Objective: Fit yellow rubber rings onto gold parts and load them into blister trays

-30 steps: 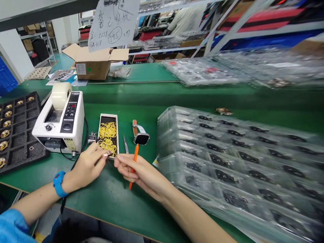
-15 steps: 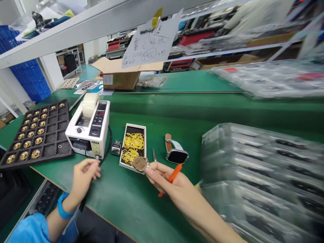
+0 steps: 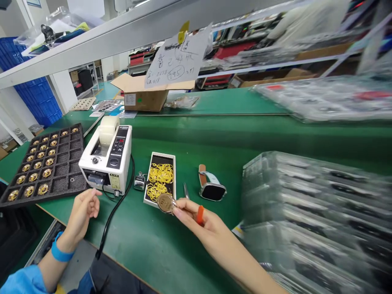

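Left hand (image 3: 83, 210) has shifted further left since half a second ago, from the right corner of the white tape dispenser (image 3: 87, 159) toward the middle of its front; the right hand (image 3: 203, 222) has held its place by the box. Its thumb and forefinger pinch the edge of a round bronze-brown metal disc (image 3: 166, 203) with a shiny rim, its flat face turned up. That disc hangs at the fingertips, overlapping the near end of a white-walled rectangular box (image 3: 164, 154) just beyond the grip. An orange stick (image 3: 200, 214) is tucked in the same hand, mostly hidden by the fingers.

Inside the box lie tangled thin yellow rings (image 3: 161, 173). Just past the right grip lie silver tweezers (image 3: 185, 190), and to their right a square-faced watch (image 3: 212, 192) with a dark screen. Well to the right of that grip stands a blurred stack of clear plastic trays (image 3: 306, 212).

The left grip is loosely spread, fingers half curled around nothing visible; whether it touches the dispenser, I cannot tell. To its left, a black foam tray (image 3: 63, 171) carries rows of gold round pieces (image 3: 43, 188) on the green worktop (image 3: 143, 245).
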Demonstrator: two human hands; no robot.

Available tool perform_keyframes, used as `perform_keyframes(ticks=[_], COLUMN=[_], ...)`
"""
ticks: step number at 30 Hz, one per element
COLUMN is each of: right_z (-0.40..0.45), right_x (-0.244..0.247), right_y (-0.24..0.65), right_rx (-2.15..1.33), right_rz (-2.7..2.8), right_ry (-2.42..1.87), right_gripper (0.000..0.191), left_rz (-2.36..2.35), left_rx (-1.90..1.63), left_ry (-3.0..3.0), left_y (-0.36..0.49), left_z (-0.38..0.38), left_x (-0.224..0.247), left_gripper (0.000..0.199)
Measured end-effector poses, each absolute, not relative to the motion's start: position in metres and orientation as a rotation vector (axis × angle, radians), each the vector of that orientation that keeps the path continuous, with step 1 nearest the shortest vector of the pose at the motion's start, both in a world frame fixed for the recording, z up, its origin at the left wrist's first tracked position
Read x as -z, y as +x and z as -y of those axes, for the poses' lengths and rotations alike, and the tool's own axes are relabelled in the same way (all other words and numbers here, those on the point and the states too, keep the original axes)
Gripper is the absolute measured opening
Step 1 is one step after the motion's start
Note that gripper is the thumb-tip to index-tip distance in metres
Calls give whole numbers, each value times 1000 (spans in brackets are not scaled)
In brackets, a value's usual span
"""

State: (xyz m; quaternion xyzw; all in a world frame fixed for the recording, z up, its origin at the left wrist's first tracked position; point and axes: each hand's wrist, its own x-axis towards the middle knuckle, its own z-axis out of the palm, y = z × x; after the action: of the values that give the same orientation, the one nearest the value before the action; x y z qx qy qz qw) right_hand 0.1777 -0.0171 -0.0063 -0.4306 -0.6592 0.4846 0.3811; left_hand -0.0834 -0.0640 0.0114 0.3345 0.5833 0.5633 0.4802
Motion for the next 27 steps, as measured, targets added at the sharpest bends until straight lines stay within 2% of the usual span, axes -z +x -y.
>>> perform_keyframes(ticks=[5,10,13,15,18,20,23,27], right_z=[18,16,17,20,22,22,19,15], right_x=[11,7,4,3,2,1,0,-1], right_y=[176,177,179,181,183,184,185,188], right_rx=[-1311,-1326,-1378,-1450,-1580,-1667,-1791,-1886], right_rz=[1705,1648,1606,1569,1491,1429,1324,1261], right_ry=[-1113,-1102,-1061,-1043,-1044,-1032,-967,-899], right_gripper=[47,48,46,46,47,46,47,48], left_rz=[-1362,-1341,-1368,-1440,-1528,-1505,-1300,-986], left_rx=[-1409,-1594,-1687,-1573,-1202,-1079,-1098,-859], left_ry=[724,828,1188,1577,1926,1939,1915,1825], left_y=[-94,-80,-73,-72,-71,-65,-47,-14], left_z=[56,39,39,39,32,25,18,12], left_x=[6,-20,-44,-58,-76,-86,-93,-80], left_gripper=[46,19,15,19,22,22,25,24])
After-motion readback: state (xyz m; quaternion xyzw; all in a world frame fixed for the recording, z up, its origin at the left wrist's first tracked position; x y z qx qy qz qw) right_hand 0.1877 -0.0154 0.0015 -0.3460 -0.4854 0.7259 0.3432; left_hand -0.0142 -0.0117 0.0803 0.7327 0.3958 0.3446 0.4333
